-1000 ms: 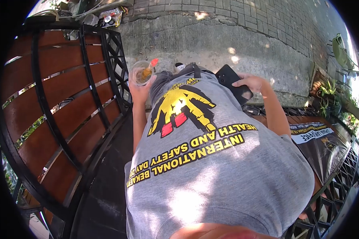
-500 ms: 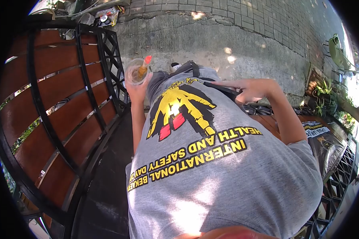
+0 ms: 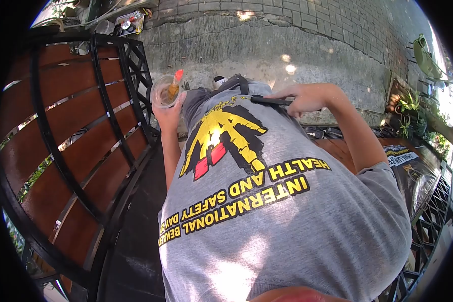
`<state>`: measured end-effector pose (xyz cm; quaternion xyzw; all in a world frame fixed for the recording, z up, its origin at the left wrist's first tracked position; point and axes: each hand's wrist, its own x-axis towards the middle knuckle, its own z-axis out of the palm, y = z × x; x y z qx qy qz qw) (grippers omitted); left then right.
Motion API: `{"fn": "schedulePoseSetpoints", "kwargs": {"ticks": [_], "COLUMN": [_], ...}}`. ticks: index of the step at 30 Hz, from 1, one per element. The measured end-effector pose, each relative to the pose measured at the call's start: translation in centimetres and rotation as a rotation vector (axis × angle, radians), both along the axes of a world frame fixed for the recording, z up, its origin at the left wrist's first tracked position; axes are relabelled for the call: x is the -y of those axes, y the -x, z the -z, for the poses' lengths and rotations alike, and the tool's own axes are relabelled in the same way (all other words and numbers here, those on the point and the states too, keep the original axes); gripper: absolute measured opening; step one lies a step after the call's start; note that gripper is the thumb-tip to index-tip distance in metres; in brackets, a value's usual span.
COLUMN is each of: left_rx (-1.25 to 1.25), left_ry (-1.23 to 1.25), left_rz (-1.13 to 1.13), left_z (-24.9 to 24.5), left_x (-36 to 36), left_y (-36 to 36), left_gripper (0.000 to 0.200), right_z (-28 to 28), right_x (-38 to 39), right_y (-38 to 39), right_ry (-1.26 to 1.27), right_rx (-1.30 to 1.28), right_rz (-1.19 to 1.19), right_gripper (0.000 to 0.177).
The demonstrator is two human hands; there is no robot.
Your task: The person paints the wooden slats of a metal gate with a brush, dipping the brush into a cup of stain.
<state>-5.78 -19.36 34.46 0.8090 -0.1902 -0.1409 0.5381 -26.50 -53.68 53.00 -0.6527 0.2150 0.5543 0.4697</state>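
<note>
A clear plastic cup (image 3: 162, 92) is in my left hand (image 3: 169, 115), whose fingers wrap round it from below. A brush-like tool (image 3: 174, 86) with a red-orange tip and a yellowish-brown lower part leans inside the cup. My right hand (image 3: 309, 98) is closed round the end of a dark, slim object (image 3: 270, 100), with the index finger stretched along it. That object lies close over the lower front of the grey printed shirt (image 3: 287, 221), near a dark strap (image 3: 243, 84).
A bench with brown slats (image 3: 70, 116) and a black metal frame stands on the left. Rough concrete (image 3: 267, 50) and brick paving (image 3: 327, 17) lie ahead. Plants (image 3: 408, 103) and a shiny dark package (image 3: 412, 186) are on the right.
My left hand and the cup have shifted slightly left. My right hand has moved a little left and up, and more of the dark object shows.
</note>
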Motion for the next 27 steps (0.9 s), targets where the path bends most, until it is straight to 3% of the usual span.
{"fn": "schedulePoseSetpoints", "kwargs": {"ticks": [6,7,10,13,16,22,27], "left_rx": [-0.009,-0.017,0.040,-0.028,0.026,0.126,0.050], "left_ry": [0.002,0.005,-0.039,0.007,-0.002,-0.096,-0.035], "left_rz": [-0.001,-0.007,0.050,-0.011,-0.014,0.027,-0.029], "left_z": [-0.7,-0.7,-0.7,-1.4,-1.3,-0.7,-0.6], "left_x": [-0.1,0.0,-0.2,-0.3,-0.7,-2.3,-2.4], "left_y": [-0.3,-0.4,-0.8,-0.6,-0.7,-0.7,-0.6], "left_gripper": [0.058,0.058,0.058,0.057,0.056,0.057,0.055], "right_z": [-0.9,0.1,-2.2,-1.7,-0.4,-0.7,-1.0], "right_x": [1.8,1.4,0.2,0.7,0.3,-1.2,-1.6], "right_y": [0.9,1.4,-0.4,0.6,2.1,2.0,1.3], "right_ry": [0.211,0.196,0.146,-0.004,0.004,0.016,0.003], "right_rx": [-0.094,-0.008,-0.146,-0.065,0.259,0.357,0.336], "right_rz": [0.039,0.039,-0.060,-0.032,-0.082,-0.058,-0.007], "right_gripper": [0.087,0.085,0.083,0.083,0.082,0.080,0.078]}}
